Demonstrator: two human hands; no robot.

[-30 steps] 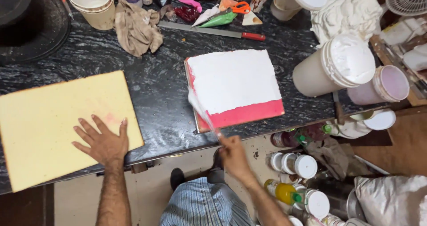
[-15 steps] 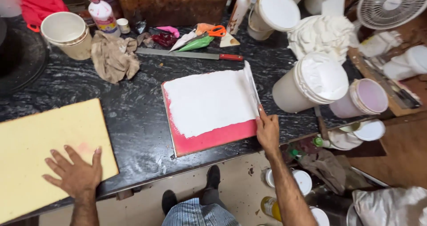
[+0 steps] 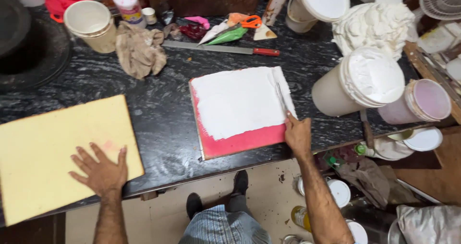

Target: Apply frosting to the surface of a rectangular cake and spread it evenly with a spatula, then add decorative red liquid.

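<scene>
- At the right edge of the square red cake slab point(image 3: 240, 110), mid-counter on the black marble worktop point(image 3: 163, 104): right hand point(image 3: 297, 136) clenched round the handle of a thin metal palette knife point(image 3: 281, 98), blade lying along the slab's right side over the white cream.
- Doing it well, by my reading: keep the blade low and nearly flat, draw it in one long even pass along the edge, and carry surplus cream toward the bare strip instead of off the side.
- Left hand point(image 3: 102, 172) lies flat, fingers spread, gripping nothing, on the pale yellow rectangular sponge sheet point(image 3: 53, 148), well apart at the counter's left.
- The slab: white cream covers most of the top, ragged lower border; a red band along the near edge and a thin one on the left side show uncoated.
- Nearby: cream-filled white tub point(image 3: 360, 83) just right of the slab; long red-handled knife point(image 3: 221, 47) beyond it.
</scene>
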